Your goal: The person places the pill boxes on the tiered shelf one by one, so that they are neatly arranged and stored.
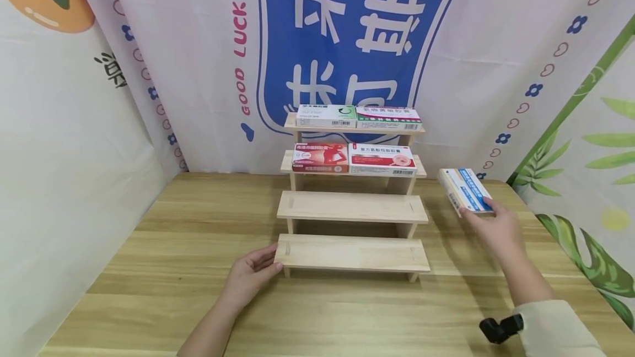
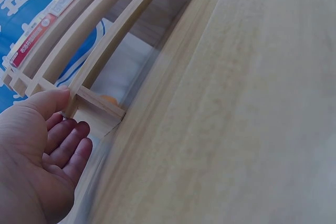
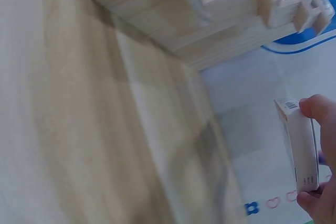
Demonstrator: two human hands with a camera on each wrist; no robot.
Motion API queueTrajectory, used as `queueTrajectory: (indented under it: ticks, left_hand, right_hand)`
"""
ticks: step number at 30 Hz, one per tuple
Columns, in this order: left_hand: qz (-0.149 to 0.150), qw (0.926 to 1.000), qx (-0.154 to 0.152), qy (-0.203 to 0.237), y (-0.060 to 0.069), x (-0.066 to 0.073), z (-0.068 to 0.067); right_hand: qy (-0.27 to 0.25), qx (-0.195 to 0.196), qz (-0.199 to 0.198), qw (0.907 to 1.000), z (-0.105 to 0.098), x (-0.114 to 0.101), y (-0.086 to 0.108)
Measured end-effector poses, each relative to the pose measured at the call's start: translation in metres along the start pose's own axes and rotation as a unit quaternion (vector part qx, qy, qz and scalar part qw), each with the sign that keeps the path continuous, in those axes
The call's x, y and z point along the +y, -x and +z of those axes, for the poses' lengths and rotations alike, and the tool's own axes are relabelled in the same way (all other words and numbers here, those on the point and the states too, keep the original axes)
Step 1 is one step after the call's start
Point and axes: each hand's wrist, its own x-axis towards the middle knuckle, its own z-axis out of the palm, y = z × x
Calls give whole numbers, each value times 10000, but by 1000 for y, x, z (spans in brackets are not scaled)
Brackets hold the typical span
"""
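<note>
My right hand [image 1: 496,227] pinches a white and blue medicine box [image 1: 466,189] between thumb and fingers, holding it above the table to the right of a stepped wooden display rack [image 1: 352,252]. In the right wrist view the box [image 3: 302,145] shows its white narrow side. At the left end of the rack's lowest step, my left hand [image 1: 252,274] grips the board's edge with the thumb and index finger; its other fingers curl loosely in the left wrist view. A red medicine box [image 1: 320,157] and a white and red one [image 1: 382,158] lie side by side on the second step from the top.
On the top step lie a white and green box [image 1: 326,115] and a white, pink and green box [image 1: 389,118]. The rack stands on a wood-grain table [image 1: 208,214]. A printed cloth [image 1: 208,70] hangs behind it, with more printed cloth at both sides.
</note>
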Motion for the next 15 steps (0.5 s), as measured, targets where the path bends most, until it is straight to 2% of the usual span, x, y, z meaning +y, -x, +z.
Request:
queueTrajectory:
  ticks: [9,15]
  left_hand:
    - [4,10000,-52,32,1,0,-1]
    - [15,9999,-76,78,1,0,-1]
  right_hand:
    - [218,251,-824,9960,-36,-30,11]
    - [20,3,-1064,9943,-53,-55,21]
